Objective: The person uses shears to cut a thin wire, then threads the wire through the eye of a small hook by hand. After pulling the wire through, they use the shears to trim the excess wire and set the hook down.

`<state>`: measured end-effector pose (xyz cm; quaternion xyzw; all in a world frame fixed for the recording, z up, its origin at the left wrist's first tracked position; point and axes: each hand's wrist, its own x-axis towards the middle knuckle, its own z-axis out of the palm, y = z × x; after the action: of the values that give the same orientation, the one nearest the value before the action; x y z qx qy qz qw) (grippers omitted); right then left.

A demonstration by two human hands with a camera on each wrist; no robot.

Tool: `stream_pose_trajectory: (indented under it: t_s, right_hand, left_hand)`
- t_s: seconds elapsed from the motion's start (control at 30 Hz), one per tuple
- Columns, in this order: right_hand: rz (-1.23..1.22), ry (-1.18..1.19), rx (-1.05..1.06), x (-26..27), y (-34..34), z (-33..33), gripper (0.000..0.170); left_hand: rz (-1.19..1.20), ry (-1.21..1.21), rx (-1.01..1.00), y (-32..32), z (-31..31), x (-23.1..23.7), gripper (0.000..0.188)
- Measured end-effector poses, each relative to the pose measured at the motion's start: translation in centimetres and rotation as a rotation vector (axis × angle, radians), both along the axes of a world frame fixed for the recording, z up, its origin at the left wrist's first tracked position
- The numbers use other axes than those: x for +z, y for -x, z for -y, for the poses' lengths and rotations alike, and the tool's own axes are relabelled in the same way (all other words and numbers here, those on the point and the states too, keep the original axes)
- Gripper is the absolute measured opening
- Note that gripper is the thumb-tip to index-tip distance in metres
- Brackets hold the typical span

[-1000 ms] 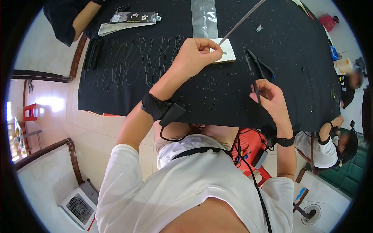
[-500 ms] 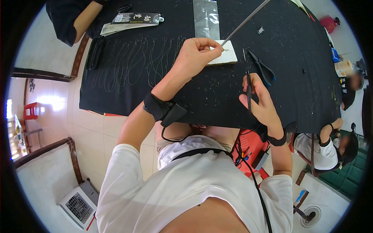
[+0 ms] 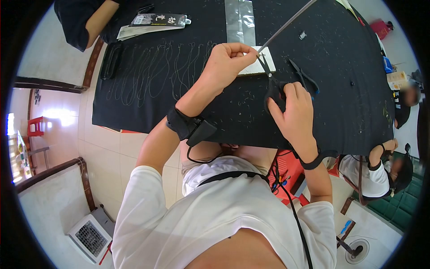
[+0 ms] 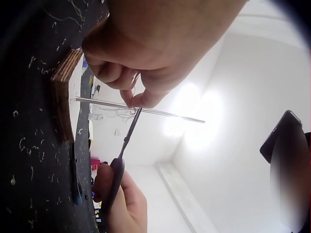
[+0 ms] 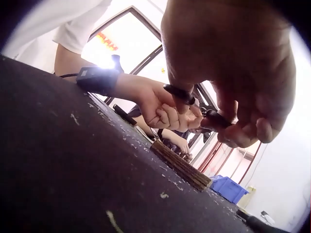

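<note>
Thumb and forefinger of the left hand (image 3: 227,67) pinch something thin at a metal rod (image 3: 286,24), which rises from a white-topped block (image 3: 257,67). Black scissors (image 3: 270,85) are in the right hand (image 3: 296,112), its fingers in the handles, and the blades reach up to the left fingertips. In the left wrist view the scissor tip (image 4: 137,115) meets the pinched fingertips beside the rod (image 4: 170,114). Fine thread loops hang near the rod there. The right wrist view has the right hand (image 5: 233,73) around the black handles (image 5: 216,118).
Looped thin lines (image 3: 148,74) lie in a row on the black cloth (image 3: 233,121) at left. Dark-handled pliers (image 3: 304,76) lie right of the block. Clear plastic bags (image 3: 240,22) and a black package (image 3: 161,20) are farther back. Other people sit at both sides.
The right hand has moved left and up, turning the scissors from loosely held to gripped by the handles, with the blades now at the left fingertips. The left hand has stayed nearly still.
</note>
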<state>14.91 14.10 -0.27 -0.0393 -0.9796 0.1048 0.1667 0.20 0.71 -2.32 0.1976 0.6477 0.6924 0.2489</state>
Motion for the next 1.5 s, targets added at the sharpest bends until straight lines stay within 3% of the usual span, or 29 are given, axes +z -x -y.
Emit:
stream_pose_trajectory:
  t_s: [1.5]
  right_hand:
    - [0.043,0.062,-0.018,-0.11,0.18,0.14,0.023]
  left_hand:
    - [-0.033,-0.068,-0.043,-0.15,-0.1,-0.3,0.026]
